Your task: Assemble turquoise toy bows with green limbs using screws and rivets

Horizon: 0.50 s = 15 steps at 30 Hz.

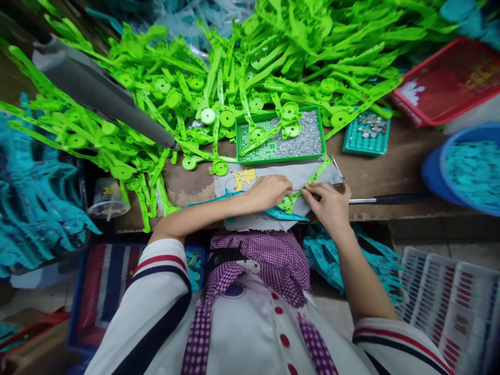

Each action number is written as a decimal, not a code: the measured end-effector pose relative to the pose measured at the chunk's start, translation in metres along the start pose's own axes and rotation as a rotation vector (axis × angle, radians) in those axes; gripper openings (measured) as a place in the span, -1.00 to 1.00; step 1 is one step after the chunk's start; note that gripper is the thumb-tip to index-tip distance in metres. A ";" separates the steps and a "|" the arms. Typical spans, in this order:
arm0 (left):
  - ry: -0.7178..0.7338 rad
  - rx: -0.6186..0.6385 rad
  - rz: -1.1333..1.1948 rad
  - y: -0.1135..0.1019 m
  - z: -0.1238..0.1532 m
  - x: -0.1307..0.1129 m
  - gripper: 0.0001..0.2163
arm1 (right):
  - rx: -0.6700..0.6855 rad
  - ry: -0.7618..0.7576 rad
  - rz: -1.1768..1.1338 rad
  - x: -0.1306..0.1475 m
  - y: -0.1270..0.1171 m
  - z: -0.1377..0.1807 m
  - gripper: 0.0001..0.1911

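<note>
My left hand point(271, 191) is closed, its fingertips bent down beside a bright green plastic part point(288, 203) with a round end and a long arm. What those fingers pinch is hidden. My right hand point(331, 205) pinches the arm of the same green part with thumb and forefinger. A thin metal tool point(337, 167) shows just beyond the right fingers; its kind is unclear. Under both hands lie a teal plastic part point(289, 214) and a grey cloth point(258, 221) with a yellow cartoon print.
Green parts point(219, 78) are heaped at the back. A green basket point(241, 156) holds small silvery pieces. Right of it stand a teal basket point(365, 150), a red tray point(441, 88) and a blue bucket point(433, 166). A black-handled rod point(394, 199) lies at right; a grey bar point(105, 91) slants in at left.
</note>
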<state>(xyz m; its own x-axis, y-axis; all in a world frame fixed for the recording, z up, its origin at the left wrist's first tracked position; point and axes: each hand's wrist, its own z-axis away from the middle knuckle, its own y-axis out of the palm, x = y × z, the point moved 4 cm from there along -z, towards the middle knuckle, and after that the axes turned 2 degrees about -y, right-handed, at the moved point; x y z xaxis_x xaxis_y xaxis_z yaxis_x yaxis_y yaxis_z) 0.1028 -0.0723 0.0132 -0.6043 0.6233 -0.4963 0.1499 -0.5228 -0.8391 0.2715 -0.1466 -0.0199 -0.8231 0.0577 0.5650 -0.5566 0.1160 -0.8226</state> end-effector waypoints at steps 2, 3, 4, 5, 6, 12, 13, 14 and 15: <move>0.061 -0.021 -0.132 0.010 0.016 -0.016 -0.72 | -0.013 0.012 0.016 0.002 0.001 0.000 -0.63; 0.098 -0.026 -0.199 0.016 0.023 -0.024 -0.70 | -0.022 0.015 0.027 0.002 0.002 0.001 -0.62; 0.130 -0.035 -0.257 0.023 0.029 -0.031 -0.69 | -0.032 0.013 0.039 0.003 0.003 0.001 -0.61; 0.151 -0.045 -0.299 0.028 0.034 -0.035 -0.68 | -0.040 0.007 0.052 0.004 0.003 0.002 -0.61; 0.162 -0.054 -0.325 0.033 0.039 -0.038 -0.67 | -0.048 -0.001 0.064 0.004 0.004 0.003 -0.61; 0.091 -0.054 -0.331 0.032 0.057 -0.020 -0.64 | -0.042 -0.038 0.060 0.001 0.007 0.009 -0.66; 0.088 -0.052 -0.328 0.029 0.058 -0.015 -0.63 | -0.039 -0.038 0.058 0.000 0.007 0.009 -0.66; 0.089 -0.051 -0.323 0.027 0.059 -0.012 -0.62 | -0.038 -0.035 0.059 0.000 0.008 0.009 -0.66; 0.091 -0.046 -0.319 0.025 0.060 -0.009 -0.62 | -0.035 -0.031 0.060 0.000 0.008 0.009 -0.66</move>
<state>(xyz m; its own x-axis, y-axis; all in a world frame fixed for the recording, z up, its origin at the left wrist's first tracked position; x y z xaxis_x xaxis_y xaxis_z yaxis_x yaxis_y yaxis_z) 0.0654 -0.1258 0.0098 -0.5541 0.8019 -0.2233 0.0013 -0.2674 -0.9636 0.2664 -0.1549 -0.0270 -0.8584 0.0350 0.5117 -0.5019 0.1482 -0.8521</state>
